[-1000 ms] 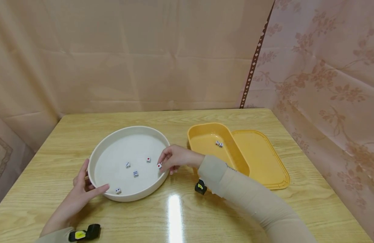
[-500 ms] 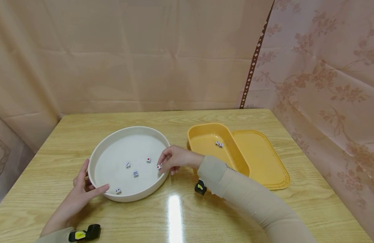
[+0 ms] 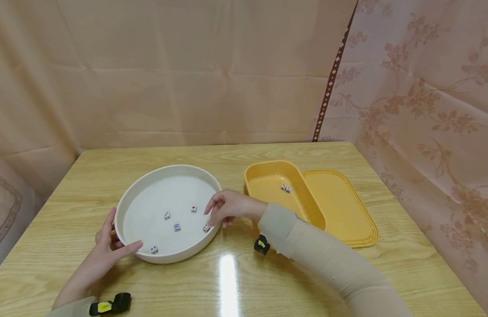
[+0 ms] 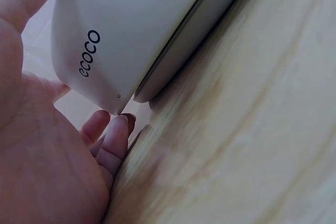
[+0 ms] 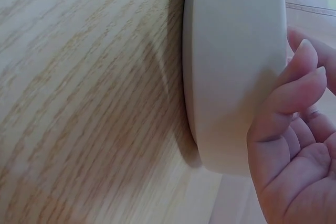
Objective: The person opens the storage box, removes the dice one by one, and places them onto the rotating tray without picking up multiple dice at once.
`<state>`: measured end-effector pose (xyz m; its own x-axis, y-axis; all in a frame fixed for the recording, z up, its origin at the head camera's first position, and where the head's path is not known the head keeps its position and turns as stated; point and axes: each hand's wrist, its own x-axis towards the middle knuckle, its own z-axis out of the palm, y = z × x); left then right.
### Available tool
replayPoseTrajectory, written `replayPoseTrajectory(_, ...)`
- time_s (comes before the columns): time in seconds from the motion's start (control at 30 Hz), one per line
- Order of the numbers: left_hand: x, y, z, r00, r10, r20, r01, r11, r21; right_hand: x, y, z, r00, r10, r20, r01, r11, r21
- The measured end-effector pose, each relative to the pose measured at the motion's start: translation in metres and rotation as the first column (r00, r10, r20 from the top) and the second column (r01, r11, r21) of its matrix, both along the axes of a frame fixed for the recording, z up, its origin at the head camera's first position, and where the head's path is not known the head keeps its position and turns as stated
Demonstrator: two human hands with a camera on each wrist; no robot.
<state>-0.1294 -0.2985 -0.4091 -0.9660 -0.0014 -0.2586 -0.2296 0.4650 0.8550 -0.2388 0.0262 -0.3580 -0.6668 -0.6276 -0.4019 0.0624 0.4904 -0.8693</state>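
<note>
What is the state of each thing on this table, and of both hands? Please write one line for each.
White tray: upright, uncovered.
Five dice: loose in the tray, lying apart.
Yellow box: open, upright.
Two dice: inside the box, close together.
Yellow lid: off, lying flat beside the box.
Left hand: grips the tray's rim.
Right hand: loosely curled, holding nothing.
</note>
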Motion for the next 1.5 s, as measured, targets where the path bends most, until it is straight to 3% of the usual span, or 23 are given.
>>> replayPoseTrajectory(0.37,0.000,-0.001,-0.001,1.000,0.001,0.017,-0.001,1.000,-0.016,-0.003,0.003,0.009,1.000,-0.010,-0.001,0.010,1.000,-0.027)
replayPoseTrajectory(1.03,0.000,-0.001,-0.001,1.000,-0.008,0.024,0.009,0.999,-0.048,-0.003,0.023,0.045,0.997,-0.072,-0.026,0.069,0.991,-0.112)
replayPoseTrajectory(1.27,0.000,-0.002,-0.001,1.000,-0.012,0.005,0.012,0.999,-0.033,-0.009,0.033,0.049,0.994,-0.108,-0.036,0.102,0.984,-0.143)
replayPoseTrajectory(1.5,-0.001,-0.002,0.000,1.000,-0.001,0.010,0.001,1.000,-0.016,-0.013,0.043,0.054,0.990,-0.124,-0.065,0.116,0.987,-0.114)
